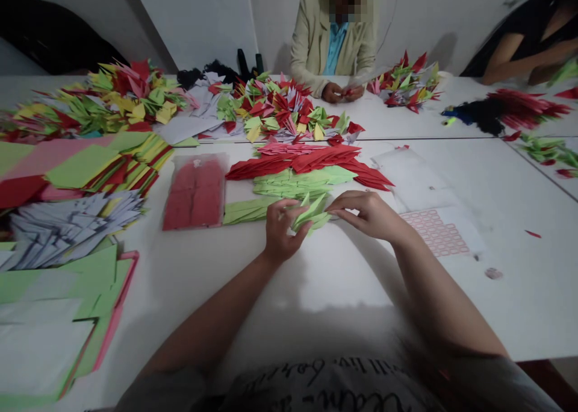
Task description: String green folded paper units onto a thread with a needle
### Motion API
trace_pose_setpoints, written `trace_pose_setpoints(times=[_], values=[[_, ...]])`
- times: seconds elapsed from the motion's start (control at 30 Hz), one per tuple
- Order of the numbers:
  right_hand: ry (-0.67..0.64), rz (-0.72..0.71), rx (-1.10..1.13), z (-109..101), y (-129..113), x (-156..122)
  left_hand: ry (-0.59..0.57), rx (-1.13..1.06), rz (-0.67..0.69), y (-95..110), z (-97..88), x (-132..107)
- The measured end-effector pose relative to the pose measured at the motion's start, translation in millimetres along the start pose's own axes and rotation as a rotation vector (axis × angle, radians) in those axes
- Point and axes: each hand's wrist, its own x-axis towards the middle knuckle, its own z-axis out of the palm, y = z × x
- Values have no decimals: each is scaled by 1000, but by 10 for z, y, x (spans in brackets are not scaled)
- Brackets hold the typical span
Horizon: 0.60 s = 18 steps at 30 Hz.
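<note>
Grey printed shirt (329, 388) nearest, at the edge of the white table (519, 291). Left hand (282, 228) and right hand (368, 214), grips nearly closed, both hold one creased, pointed green paper piece (311, 214). One stack of folded green paper (293, 183) lies just beyond.

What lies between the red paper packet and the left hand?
The head view shows folded green paper strips between the red packet and the left hand.

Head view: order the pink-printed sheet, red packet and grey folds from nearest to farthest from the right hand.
From the right hand:
1. Pink-printed sheet, to the hand's right.
2. Red packet, left of both hands.
3. Grey folds, farther left, near the table's left edge.
</note>
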Motion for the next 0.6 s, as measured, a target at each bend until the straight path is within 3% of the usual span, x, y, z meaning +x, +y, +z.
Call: trace_pose_setpoints(times=[0.13,0.3,0.6], values=[[-16,39,54,86,2,16,-75,-34,-32,15,13,-6],[72,143,92,94,44,2,-101,-142,-135,-15,18,-16],[89,214,89,152,47,43,-132,-234,-217,-35,32,-19]])
